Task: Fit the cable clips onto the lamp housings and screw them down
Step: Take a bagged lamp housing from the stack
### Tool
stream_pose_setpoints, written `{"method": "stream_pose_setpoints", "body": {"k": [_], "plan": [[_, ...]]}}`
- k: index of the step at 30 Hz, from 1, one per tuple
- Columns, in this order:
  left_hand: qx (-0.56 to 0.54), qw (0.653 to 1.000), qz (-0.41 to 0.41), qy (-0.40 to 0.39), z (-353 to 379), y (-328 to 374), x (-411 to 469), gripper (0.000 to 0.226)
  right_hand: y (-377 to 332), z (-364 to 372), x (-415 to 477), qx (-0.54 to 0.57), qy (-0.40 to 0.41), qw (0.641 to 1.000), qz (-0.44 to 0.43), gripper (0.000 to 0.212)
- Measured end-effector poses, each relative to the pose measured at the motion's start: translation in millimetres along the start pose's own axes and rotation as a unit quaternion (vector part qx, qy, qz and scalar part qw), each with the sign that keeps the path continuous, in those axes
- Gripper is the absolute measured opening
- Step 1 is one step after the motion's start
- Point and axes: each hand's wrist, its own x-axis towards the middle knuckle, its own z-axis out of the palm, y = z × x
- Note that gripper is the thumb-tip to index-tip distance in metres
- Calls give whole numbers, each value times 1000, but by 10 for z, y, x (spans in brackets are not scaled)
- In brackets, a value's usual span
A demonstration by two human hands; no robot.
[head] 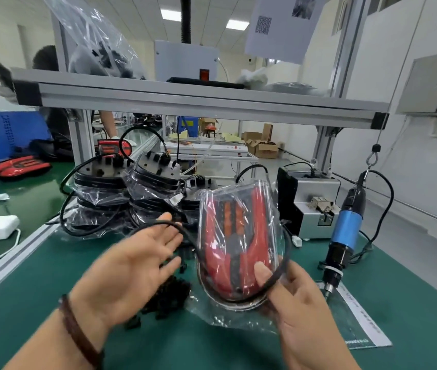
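Now the right grip (300, 303) holds the bagged lamp (234, 236), its long side pointing up and away, while the open left grip (132, 265), cable (169, 223) across its fingers, is just above the clips (169, 292) on the bench (52, 303), so nearer them.

We have bare green mat (52, 303) near us on the left, so we can slide in there. In the middle, the bagged lamp (236, 244) and its black cable loop (278, 273) block the way. A pile of black clips (169, 295) lies just left of it. Behind, the stacked lamps (121, 188) make a wall. On the right, the blue screwdriver (345, 231) hangs low beside the grey box (310, 198). The shelf (185, 98) is a roof overhead.
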Motion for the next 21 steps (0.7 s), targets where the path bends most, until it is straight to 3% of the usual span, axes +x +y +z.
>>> {"method": "stream_pose_setpoints", "body": {"k": [3,5,8,10,13,15,17,19,21], "plan": [[-135,989,-24,59,-95,248,53,45,-9,34,43,-19,11,1000,-18,49],[-114,988,-14,105,-37,320,126,33,-20,78,47,-71,12,996,-53,52],[-10,996,-2,88,241,344,197,30,-13,187,14,-236,43,962,-132,45],[43,998,7,37,412,325,190,40,-10,269,-4,-361,61,909,-198,40],[72,996,39,-33,582,257,139,74,-75,386,-15,-502,38,817,-282,40],[54,996,68,-17,635,180,150,65,-51,440,-16,-567,31,758,-320,49],[3,996,78,40,621,95,215,49,44,511,-52,-636,87,679,-355,52],[-30,996,46,76,537,34,272,44,81,591,-99,-654,76,655,-369,56],[-51,997,-7,58,426,-8,276,40,65,544,-135,-666,18,627,-404,51]]}}
